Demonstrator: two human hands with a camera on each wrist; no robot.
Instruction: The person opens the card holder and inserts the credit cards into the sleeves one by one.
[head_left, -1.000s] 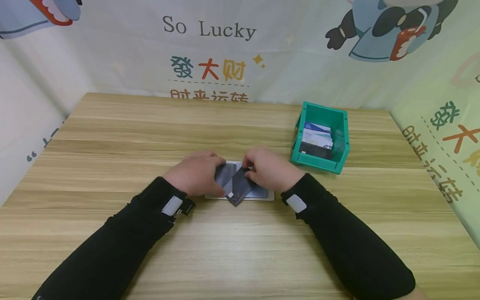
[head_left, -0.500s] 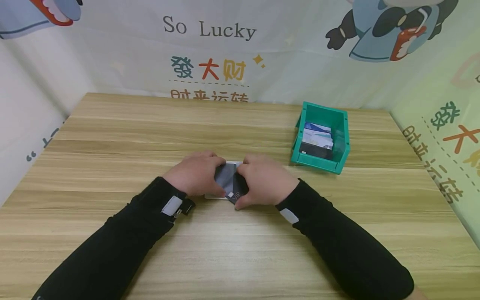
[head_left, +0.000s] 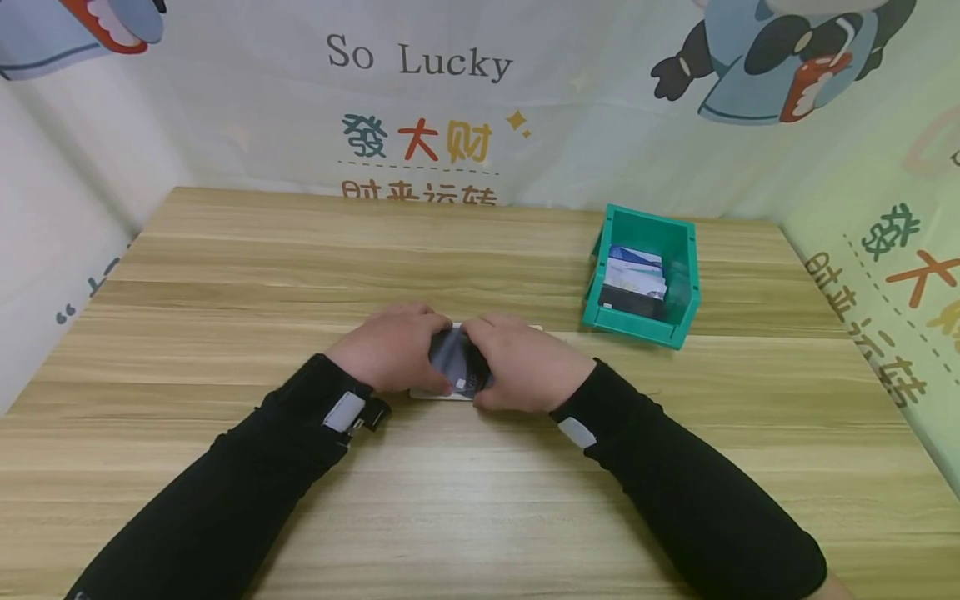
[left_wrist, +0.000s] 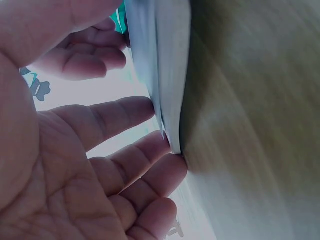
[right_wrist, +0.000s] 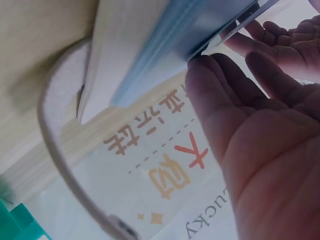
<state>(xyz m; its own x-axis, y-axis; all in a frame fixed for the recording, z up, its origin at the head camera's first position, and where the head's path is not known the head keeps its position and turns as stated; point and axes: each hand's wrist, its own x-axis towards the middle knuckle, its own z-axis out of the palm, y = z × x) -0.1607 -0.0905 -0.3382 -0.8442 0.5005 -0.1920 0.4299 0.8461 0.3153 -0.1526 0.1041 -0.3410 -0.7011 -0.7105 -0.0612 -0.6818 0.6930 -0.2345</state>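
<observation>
A pale, booklet-like card holder lies open on the table between both hands, with bluish pages. On it rests a dark card marked VIP, lined up with the page. My left hand grips the holder's left part, thumb at the near edge and fingertips at the far one. Spanning the dark card from the right, my right hand has its thumb on the near side and fingers on the far side. In the right wrist view the fingertips meet the edge of the dark card. My right hand hides the holder's right part.
A green bin stands at the back right, with several cards in it. A pale strap loops out from the holder in the right wrist view. A printed cloth hangs behind the wooden table.
The dark card has turned from slanted to nearly square with the page. My right hand has moved left and regripped the card by its near and far sides. The left hand keeps its place.
</observation>
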